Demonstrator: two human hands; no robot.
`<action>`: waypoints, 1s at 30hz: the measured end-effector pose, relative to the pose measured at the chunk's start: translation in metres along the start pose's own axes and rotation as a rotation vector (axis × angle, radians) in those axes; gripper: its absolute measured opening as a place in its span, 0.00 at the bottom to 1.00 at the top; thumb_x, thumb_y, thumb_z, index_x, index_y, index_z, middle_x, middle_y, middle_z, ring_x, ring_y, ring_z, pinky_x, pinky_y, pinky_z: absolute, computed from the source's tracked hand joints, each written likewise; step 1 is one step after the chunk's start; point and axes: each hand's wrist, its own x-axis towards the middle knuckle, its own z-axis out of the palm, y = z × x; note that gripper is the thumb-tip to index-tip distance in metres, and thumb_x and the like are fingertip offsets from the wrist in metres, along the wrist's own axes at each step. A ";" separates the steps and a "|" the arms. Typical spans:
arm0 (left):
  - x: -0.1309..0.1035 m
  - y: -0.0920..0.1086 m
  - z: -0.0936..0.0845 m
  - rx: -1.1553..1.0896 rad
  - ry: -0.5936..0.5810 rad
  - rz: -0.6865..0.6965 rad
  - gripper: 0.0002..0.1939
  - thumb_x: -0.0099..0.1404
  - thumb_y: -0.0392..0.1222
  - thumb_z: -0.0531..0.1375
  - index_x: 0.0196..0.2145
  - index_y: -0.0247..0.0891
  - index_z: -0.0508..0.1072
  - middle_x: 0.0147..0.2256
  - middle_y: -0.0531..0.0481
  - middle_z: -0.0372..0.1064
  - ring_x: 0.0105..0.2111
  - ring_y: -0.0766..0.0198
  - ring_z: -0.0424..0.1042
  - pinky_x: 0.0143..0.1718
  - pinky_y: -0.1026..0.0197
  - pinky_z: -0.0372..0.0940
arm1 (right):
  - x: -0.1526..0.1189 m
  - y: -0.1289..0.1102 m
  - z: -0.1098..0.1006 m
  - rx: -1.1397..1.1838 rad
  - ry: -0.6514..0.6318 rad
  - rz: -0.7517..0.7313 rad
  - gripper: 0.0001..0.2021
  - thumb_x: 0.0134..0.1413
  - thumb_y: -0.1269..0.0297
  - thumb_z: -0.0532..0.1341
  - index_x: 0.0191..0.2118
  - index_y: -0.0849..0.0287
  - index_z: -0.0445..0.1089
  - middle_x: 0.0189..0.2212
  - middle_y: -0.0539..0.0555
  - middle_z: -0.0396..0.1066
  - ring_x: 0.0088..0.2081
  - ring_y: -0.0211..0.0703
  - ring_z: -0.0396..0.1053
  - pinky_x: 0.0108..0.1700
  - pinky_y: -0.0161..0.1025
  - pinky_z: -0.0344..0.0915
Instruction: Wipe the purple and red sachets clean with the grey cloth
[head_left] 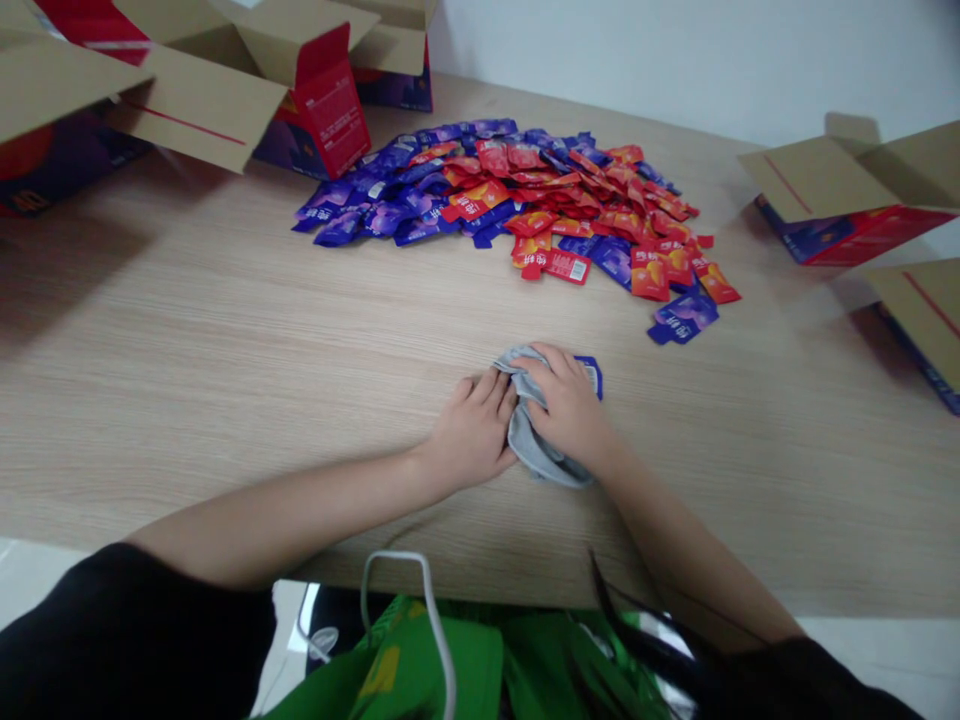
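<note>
My right hand (pixel 566 408) is closed on a crumpled grey cloth (pixel 551 462) and presses it against the table. From under that hand sticks out the end of a blue sachet (pixel 592 375), most of it hidden. Left of the cloth, my left hand (pixel 480 425) lies flat with its fingers stretched out, their tips at the cloth's edge. Whether those fingertips also touch the sachet cannot be seen. Farther off, a wide heap of red sachets (pixel 570 265) and blue sachets (pixel 686 315) is spread across the table.
Open cardboard boxes stand on the wooden table (pixel 225 400): several at the back left, such as a red and blue box (pixel 330 110), and two at the right, one a red-sided box (pixel 862 235). Behind is a white wall (pixel 675 60). A white cable (pixel 431 600) hangs near my lap.
</note>
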 end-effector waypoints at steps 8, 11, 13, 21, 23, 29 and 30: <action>0.001 0.004 -0.001 0.023 -0.029 -0.051 0.37 0.70 0.55 0.48 0.65 0.19 0.56 0.67 0.27 0.48 0.66 0.42 0.51 0.58 0.46 0.55 | -0.005 0.000 -0.008 -0.242 0.026 0.257 0.23 0.54 0.71 0.55 0.56 0.58 0.67 0.56 0.67 0.60 0.54 0.62 0.60 0.52 0.55 0.61; 0.002 0.004 -0.002 0.028 -0.038 -0.064 0.37 0.70 0.54 0.48 0.65 0.20 0.56 0.67 0.28 0.48 0.66 0.43 0.51 0.58 0.46 0.55 | -0.010 0.006 -0.005 -0.312 0.050 0.358 0.23 0.54 0.75 0.52 0.56 0.61 0.67 0.54 0.71 0.59 0.52 0.63 0.61 0.49 0.55 0.62; 0.002 0.005 -0.001 0.029 -0.030 -0.067 0.37 0.71 0.54 0.47 0.65 0.20 0.55 0.67 0.28 0.48 0.66 0.43 0.51 0.58 0.46 0.55 | -0.014 0.015 -0.005 -0.352 0.048 0.429 0.23 0.54 0.77 0.50 0.55 0.63 0.66 0.51 0.71 0.61 0.49 0.61 0.63 0.46 0.54 0.63; 0.001 0.004 0.001 0.020 -0.019 -0.064 0.37 0.71 0.54 0.47 0.65 0.20 0.55 0.67 0.28 0.47 0.66 0.42 0.51 0.58 0.46 0.54 | -0.018 0.052 -0.037 -0.168 0.135 0.459 0.23 0.46 0.78 0.53 0.50 0.63 0.69 0.50 0.69 0.62 0.52 0.62 0.64 0.51 0.60 0.64; 0.001 0.004 0.000 0.015 -0.017 -0.058 0.37 0.71 0.54 0.47 0.65 0.20 0.55 0.67 0.27 0.47 0.66 0.42 0.51 0.58 0.46 0.54 | -0.014 0.042 -0.042 -0.080 0.237 0.353 0.25 0.46 0.77 0.54 0.52 0.60 0.68 0.56 0.67 0.57 0.57 0.61 0.61 0.55 0.59 0.62; 0.001 0.003 -0.001 0.015 -0.004 -0.042 0.34 0.70 0.54 0.48 0.60 0.20 0.63 0.63 0.26 0.58 0.64 0.39 0.54 0.57 0.45 0.55 | 0.000 -0.010 -0.011 -0.001 0.135 0.044 0.26 0.51 0.76 0.52 0.57 0.59 0.65 0.61 0.64 0.55 0.63 0.54 0.54 0.61 0.54 0.57; 0.001 0.003 -0.001 0.019 -0.003 -0.040 0.32 0.70 0.54 0.49 0.58 0.21 0.66 0.60 0.26 0.61 0.63 0.39 0.55 0.57 0.45 0.55 | 0.002 -0.014 -0.005 -0.017 0.083 0.024 0.25 0.52 0.75 0.52 0.57 0.58 0.66 0.61 0.64 0.57 0.62 0.54 0.55 0.61 0.54 0.57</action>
